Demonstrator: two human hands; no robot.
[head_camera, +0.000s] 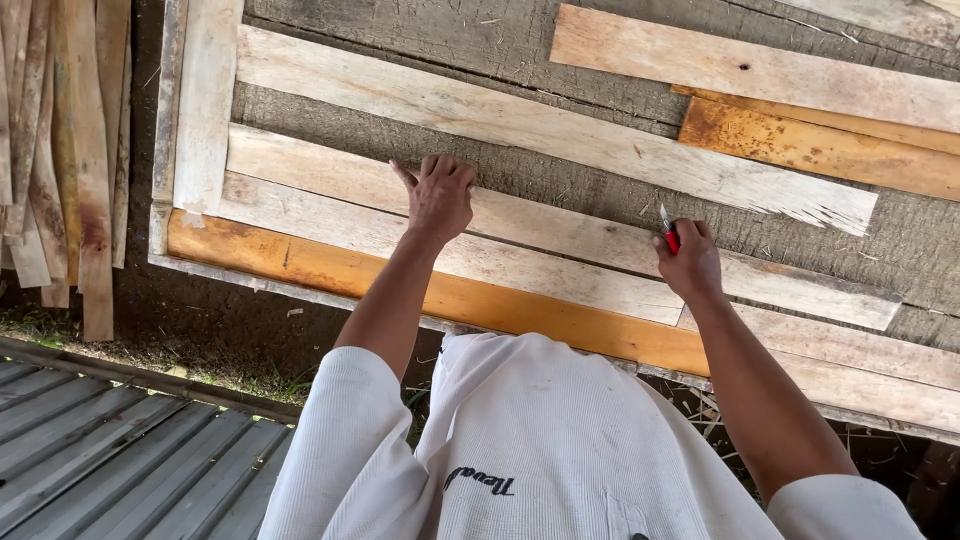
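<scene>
Head view, looking down on a rough grey wooden desk (420, 40) covered w/ pale planks laid roughly lengthwise across frame.

Left hand (440, 195), centre of frame: fingers curled, knuckles up, pressing down on a pale plank (560, 230) that runs from mid-left toward lower right. Grip closed-ish on nothing, just bearing on the wood; thumb sticks out to the left.

Right hand (690, 262), right of centre: grip closed around a red-handled tool (669, 236), looks like a utility knife or marker, can't tell which. Light tip points up and away, touching or just over the same plank's upper edge; exact contact not clear.

Around them:
- second pale plank (430, 250) just below, touching the first along its length.
- orange-stained plank (420, 285) at desk's near edge, lower part of frame, partly hidden by the person's white shirt (540, 450).
- long pale plank (520, 125) above the hands, splintered at its right end.
- upper right: another pale plank (750, 70) w/ an orange-brown plank (820, 145) just under it.
- upright plank (205, 100) lies crosswise over the left ends, upper left.
- far left: bundle of thin wood strips (60, 150) beside the desk.
- lower left: grey corrugated sheet (110, 450) on the ground, some grass nearby.
</scene>
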